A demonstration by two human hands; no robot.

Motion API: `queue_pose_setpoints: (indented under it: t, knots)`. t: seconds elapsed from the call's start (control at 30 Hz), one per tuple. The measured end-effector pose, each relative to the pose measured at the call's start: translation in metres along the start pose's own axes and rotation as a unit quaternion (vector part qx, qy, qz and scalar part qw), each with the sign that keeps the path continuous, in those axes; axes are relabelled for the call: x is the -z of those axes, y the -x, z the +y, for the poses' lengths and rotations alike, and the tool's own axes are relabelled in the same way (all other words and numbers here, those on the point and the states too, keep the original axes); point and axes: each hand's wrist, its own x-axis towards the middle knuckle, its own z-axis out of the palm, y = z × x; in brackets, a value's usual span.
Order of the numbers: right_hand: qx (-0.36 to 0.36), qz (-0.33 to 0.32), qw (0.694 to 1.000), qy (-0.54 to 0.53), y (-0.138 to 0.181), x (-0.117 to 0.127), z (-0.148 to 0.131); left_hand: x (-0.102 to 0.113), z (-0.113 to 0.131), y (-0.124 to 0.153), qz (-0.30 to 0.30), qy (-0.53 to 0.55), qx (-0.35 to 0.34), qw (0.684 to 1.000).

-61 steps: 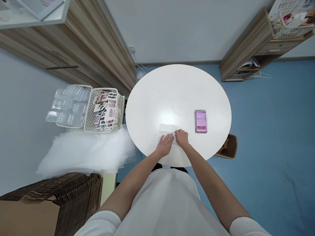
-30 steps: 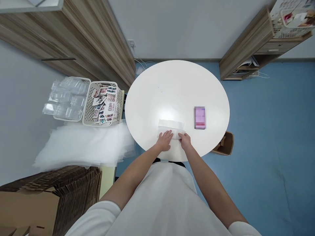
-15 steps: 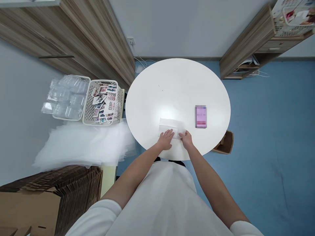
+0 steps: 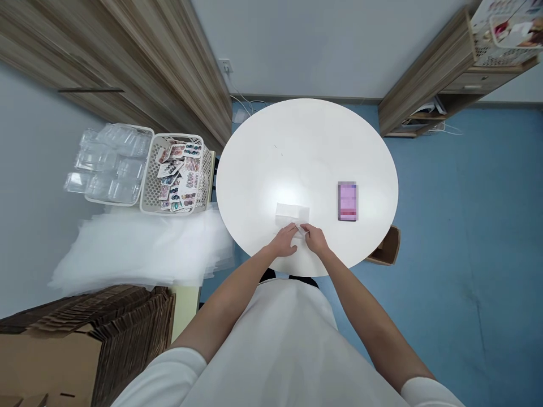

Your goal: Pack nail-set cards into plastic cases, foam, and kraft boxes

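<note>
A small white, translucent packet [image 4: 292,213] lies on the round white table [image 4: 305,141] near its front edge. My left hand [image 4: 283,243] rests on the packet's near edge, fingers curled and pinching it. My right hand [image 4: 314,240] meets it from the right, its fingertips pinched on the same near edge. A pink rectangular card or box [image 4: 348,201] lies flat on the table to the right of my hands, untouched.
Left of the table stand a lattice basket of colourful cards [image 4: 178,174], a tray of clear plastic shells [image 4: 108,165] and a heap of clear bags [image 4: 139,249]. Flattened cardboard [image 4: 85,333] is stacked at lower left. A small brown box [image 4: 388,246] sits on the blue floor.
My right hand moved in from the packet's right end to its near edge beside my left hand. The packet now looks shorter, its right part folded or gathered in. The pink item stayed put.
</note>
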Motion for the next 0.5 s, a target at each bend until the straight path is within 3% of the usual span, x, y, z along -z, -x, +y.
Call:
queue_pose_setpoints:
  t: [0.13, 0.27, 0.37, 0.5]
  knots:
    - [0.073, -0.005, 0.977, 0.202, 0.009, -0.016, 0.000, 0.003, -0.007, 0.001, 0.035, 0.050, 0.018, 0.998]
    - [0.092, 0.005, 0.946, 0.310, 0.024, -0.037, 0.003, 0.009, -0.004, 0.001, 0.093, 0.002, -0.006, 0.996]
    - [0.106, 0.006, 0.938, 0.329, 0.032, -0.043, 0.008, 0.008, 0.002, -0.002, 0.051, -0.072, -0.069, 0.994]
    - [0.154, -0.007, 0.949, 0.276, 0.037, -0.037, 0.017, -0.001, 0.001, -0.005, -0.006, -0.133, -0.050, 0.990]
